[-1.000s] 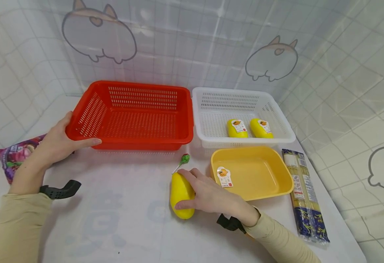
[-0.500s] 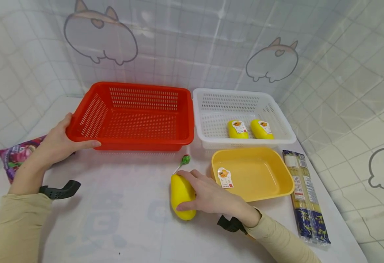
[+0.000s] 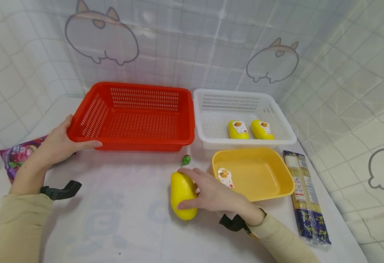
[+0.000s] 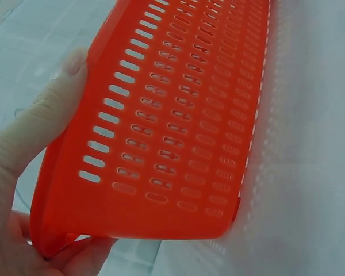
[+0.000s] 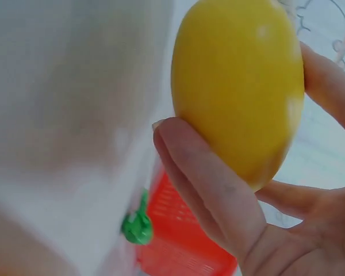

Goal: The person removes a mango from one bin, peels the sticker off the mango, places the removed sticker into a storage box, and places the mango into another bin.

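One yellow mango [image 3: 181, 193], long axis near-to-far.

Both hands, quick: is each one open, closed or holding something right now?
Left hand: holding the red basket by its near left corner.
Right hand: holding a yellow mango-shaped fruit between thumb and fingers.

Red basket [image 4: 132, 213]; left grip [image 4: 14, 152] on rim [image 4: 45, 215]
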Motion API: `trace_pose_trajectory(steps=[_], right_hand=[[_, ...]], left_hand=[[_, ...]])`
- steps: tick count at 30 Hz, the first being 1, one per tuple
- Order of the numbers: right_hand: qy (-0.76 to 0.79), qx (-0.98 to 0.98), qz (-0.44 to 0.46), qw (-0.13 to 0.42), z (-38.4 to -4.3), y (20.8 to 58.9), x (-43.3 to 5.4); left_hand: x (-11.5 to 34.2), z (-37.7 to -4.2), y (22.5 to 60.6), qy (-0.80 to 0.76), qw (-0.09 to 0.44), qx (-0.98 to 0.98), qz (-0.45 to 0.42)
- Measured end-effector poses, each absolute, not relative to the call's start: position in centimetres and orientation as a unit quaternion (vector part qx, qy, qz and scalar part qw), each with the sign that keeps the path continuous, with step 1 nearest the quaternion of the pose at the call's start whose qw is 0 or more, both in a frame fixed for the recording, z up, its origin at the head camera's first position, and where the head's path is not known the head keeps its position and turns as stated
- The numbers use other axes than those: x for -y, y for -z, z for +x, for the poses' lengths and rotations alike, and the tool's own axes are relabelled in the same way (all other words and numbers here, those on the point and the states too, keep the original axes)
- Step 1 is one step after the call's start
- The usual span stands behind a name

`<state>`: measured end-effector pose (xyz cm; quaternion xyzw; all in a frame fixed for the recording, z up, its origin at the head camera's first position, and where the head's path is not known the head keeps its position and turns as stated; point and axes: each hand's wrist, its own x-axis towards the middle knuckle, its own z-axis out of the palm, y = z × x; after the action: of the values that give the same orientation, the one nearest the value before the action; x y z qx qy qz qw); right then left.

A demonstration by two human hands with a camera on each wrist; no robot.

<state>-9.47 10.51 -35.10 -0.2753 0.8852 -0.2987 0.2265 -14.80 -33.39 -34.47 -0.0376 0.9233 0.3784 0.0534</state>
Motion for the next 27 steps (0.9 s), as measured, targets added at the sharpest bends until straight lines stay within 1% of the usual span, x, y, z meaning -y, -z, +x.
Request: trace_pose_trajectory(steps=[7,11,18,27], right_hand=[[0.381,-0.853,-0.282,0.219,-9.9,32.9,-11.0],[0.393,-0.843,-0.295,0.216,-10.6,32.1,-10.9],[0.395,-0.829,-0.347,0.193,-12.0,31.3,-10.1],[0.379,-0.834,-0.334,0.22,-13.2,29.8,-8.8]], left_hand=[[33.5,-14.7,34.5,-0.364,0.05,-0.929,-0.044],[33.4,-14.8,34.6,-0.369,0.046,-0.927,-0.04],[33.3,-14.8,34.7,-0.383,0.045,-0.922,-0.04],[33.2,-14.7,34.6,-0.385,0.042,-0.921,-0.04]])
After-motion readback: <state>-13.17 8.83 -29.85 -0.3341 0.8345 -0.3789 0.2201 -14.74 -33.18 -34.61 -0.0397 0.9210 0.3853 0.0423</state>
